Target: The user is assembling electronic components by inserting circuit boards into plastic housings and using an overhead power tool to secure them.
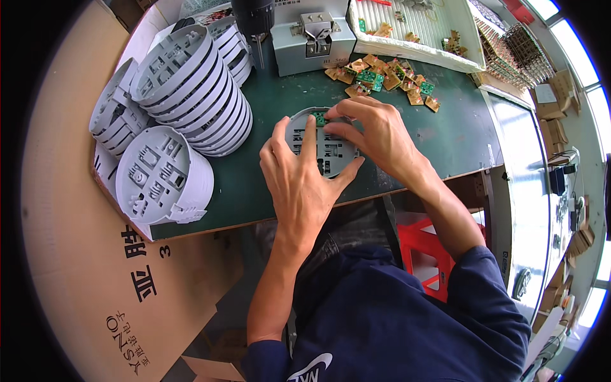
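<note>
A round grey plastic housing [323, 141] with several slots and dark fittings lies on the green worktop in front of me. My left hand [294, 177] spans it, thumb at the right-hand rim and fingers around the left side, steadying it. Its index finger reaches across to the far part of the housing, beside a small green circuit board [320, 119]. From the right, my right hand [380, 132] has thumb and forefinger bent together at that board's edge. The fingers partly cover the board and the housing's far rim.
Tall stacks of similar grey housings [191, 83] stand at the left. Loose small circuit boards [391, 76] lie piled beyond my right hand, before a ribbed white tray [420, 54]. A dark power screwdriver [254, 16] hangs beside a grey metal machine [312, 54].
</note>
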Motion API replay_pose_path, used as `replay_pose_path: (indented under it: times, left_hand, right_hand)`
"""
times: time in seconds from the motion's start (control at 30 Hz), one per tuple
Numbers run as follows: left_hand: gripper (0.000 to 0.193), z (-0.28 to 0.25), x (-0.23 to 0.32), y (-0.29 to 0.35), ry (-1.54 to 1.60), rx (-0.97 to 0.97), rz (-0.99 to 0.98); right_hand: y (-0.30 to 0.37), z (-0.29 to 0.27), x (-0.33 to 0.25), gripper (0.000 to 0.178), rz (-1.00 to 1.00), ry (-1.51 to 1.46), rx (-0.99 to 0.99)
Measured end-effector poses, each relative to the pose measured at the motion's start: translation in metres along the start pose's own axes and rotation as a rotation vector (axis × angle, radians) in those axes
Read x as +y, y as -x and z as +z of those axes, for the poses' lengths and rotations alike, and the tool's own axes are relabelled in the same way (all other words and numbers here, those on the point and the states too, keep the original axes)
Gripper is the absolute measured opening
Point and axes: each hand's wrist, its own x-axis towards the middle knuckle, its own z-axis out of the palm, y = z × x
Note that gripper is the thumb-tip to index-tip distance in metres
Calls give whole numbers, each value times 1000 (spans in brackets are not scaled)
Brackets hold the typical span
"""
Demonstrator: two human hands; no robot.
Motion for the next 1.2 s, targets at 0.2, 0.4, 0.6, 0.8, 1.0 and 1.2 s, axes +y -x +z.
replay_pose_path:
  times: [0.2,0.4,0.6,0.8,1.0,1.2]
  left_hand:
    - [79,0,1,0,9,-5,0]
    - [80,-1,-1,0,-30,-27,9]
    - [85,0,-4,-1,-56,-52,40]
    - [87,5,-4,0,-22,-55,26]
    - [87,1,-6,0,-18,-72,-4]
    - [87,1,-7,1,-25,-58,-6]
  right_hand:
    - [-1,4,3,17,1,14,27]
    - [-4,-10,15,22,-207,62,-36]
    - [-112,-45,-41,57,-322,-525,414]
    - [-183,-64,-61,76,-345,-797,-111]
    - [-167,-61,-56,41,-166,-1001,323]
    - [-181,-51,-33,20,-166,-782,554]
